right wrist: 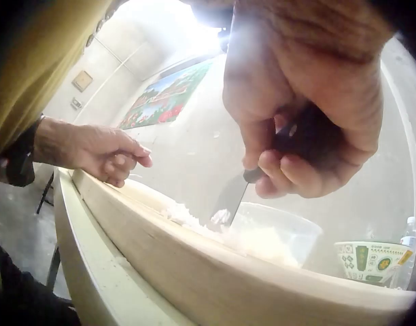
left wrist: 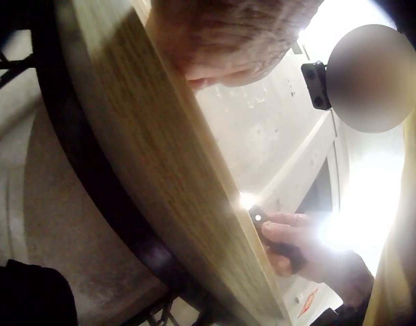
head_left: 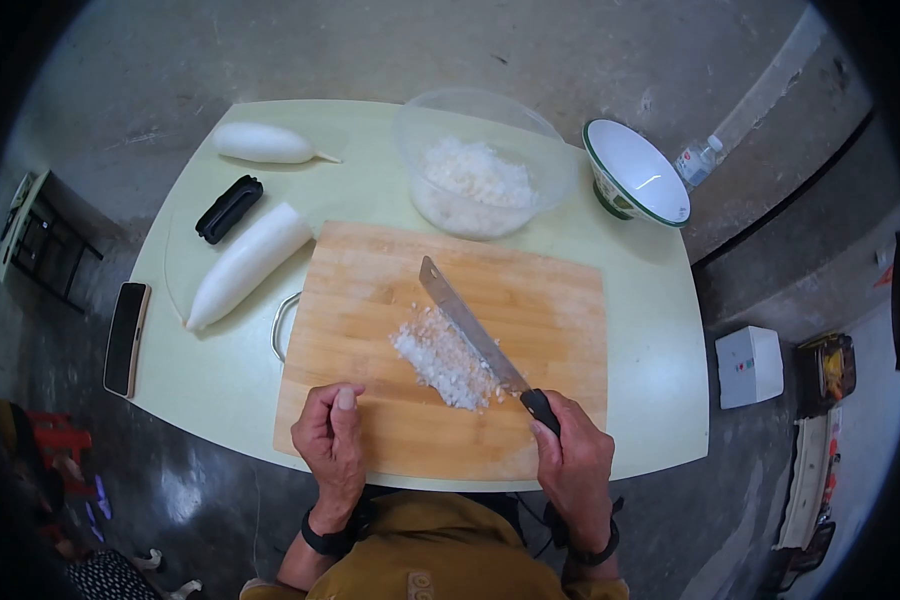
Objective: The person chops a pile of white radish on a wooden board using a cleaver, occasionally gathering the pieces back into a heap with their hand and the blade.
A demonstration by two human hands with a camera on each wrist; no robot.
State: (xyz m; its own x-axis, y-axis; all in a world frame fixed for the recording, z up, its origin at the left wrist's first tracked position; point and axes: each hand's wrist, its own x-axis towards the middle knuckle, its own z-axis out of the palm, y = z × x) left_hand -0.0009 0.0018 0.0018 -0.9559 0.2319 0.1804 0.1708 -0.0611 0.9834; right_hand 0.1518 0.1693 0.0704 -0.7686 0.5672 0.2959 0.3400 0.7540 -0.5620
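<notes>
My right hand grips the black handle of a kitchen knife. The blade lies across the cutting board, along the upper right side of a pile of finely chopped white radish. In the right wrist view, the fingers wrap round the handle. My left hand is over the board's near left edge, its fingers curled in and the thumb on top, holding nothing. In the right wrist view the left hand shows as a loose fist, apart from the chopped pile.
Behind the board stands a clear plastic bowl holding shredded white radish. A white enamel-like bowl is at the back right, near a bottle. Two whole radishes, a black case and a phone lie on the left.
</notes>
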